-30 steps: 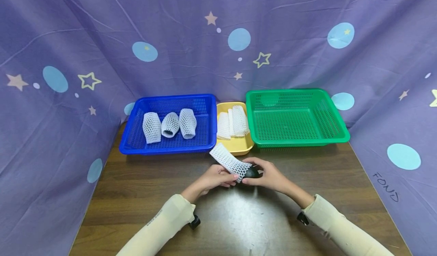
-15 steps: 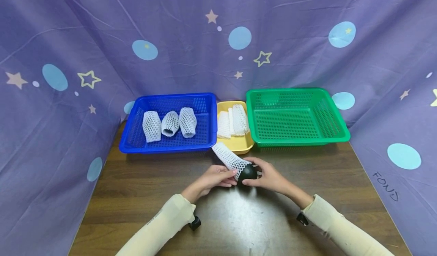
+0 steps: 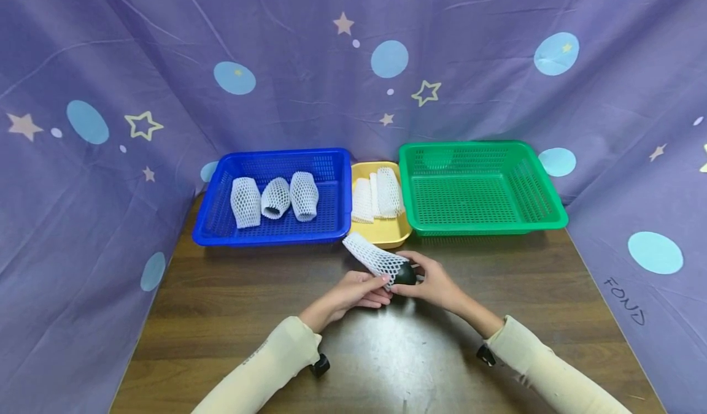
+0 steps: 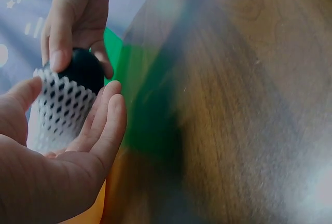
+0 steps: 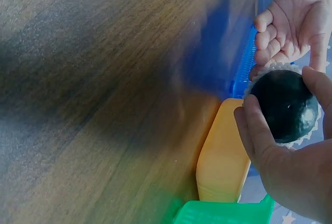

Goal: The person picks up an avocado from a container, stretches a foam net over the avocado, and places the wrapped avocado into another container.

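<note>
Between the two hands, over the table's middle, is a white foam net sleeve with a dark green, shiny, avocado-like fruit partly inside its right end. My left hand holds the sleeve around that end, thumb on top and fingers below. My right hand grips the bare end of the fruit between thumb and fingers. The left wrist view shows the mesh edge of the sleeve around the fruit. In the right wrist view, the rounded end of the fruit faces the camera.
A blue basket at the back left holds 3 net-wrapped items. Beside it, a yellow tray contains several flat foam sleeves. The green basket stands at the back right. A patterned purple curtain encloses the wooden table.
Over the last half second the fruit has turned, and less of it shows outside the sleeve. My left hand has shifted slightly right, while my right hand still grips the fruit.
</note>
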The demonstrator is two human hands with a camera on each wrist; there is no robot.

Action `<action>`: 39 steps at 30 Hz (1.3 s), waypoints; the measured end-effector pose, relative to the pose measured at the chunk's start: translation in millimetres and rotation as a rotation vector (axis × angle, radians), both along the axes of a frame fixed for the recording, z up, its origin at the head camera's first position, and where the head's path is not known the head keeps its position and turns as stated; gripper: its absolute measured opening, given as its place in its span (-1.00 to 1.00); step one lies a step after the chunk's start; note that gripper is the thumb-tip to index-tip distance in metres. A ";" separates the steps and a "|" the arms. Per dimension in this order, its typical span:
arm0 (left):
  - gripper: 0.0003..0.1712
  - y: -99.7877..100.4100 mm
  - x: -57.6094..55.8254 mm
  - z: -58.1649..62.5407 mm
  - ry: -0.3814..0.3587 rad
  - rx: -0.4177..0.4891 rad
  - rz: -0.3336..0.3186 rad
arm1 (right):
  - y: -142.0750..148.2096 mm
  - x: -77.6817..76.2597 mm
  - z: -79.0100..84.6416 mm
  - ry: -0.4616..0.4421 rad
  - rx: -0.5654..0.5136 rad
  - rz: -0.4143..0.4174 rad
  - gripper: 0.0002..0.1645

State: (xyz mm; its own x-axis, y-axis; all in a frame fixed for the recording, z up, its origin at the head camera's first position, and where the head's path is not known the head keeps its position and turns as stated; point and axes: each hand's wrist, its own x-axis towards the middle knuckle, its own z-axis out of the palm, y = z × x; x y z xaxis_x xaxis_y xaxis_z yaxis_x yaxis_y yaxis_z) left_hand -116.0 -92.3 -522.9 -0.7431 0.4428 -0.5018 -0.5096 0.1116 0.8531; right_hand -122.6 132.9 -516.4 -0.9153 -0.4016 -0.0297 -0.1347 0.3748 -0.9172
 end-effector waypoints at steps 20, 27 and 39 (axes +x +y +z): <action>-0.60 -2.6 -10.4 -6.1 -0.014 0.022 0.133 | -1.5 4.7 -3.2 0.291 0.141 0.084 0.02; -0.57 -6.5 -11.8 -0.1 -0.038 -0.009 0.118 | -2.2 6.4 -3.8 0.428 0.153 0.053 -0.07; -0.69 -12.5 -18.7 -7.6 -0.083 0.217 0.136 | -4.4 4.5 -8.1 -0.022 -0.209 -0.051 -0.28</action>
State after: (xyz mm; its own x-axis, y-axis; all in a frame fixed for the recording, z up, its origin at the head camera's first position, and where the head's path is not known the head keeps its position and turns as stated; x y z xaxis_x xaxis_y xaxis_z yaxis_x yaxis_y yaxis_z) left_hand -134.7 -104.8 -530.5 -0.7632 0.4459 -0.4677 -0.5769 -0.1439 0.8041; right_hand -118.1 128.5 -524.5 -0.9345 -0.3547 0.0292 -0.0997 0.1822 -0.9782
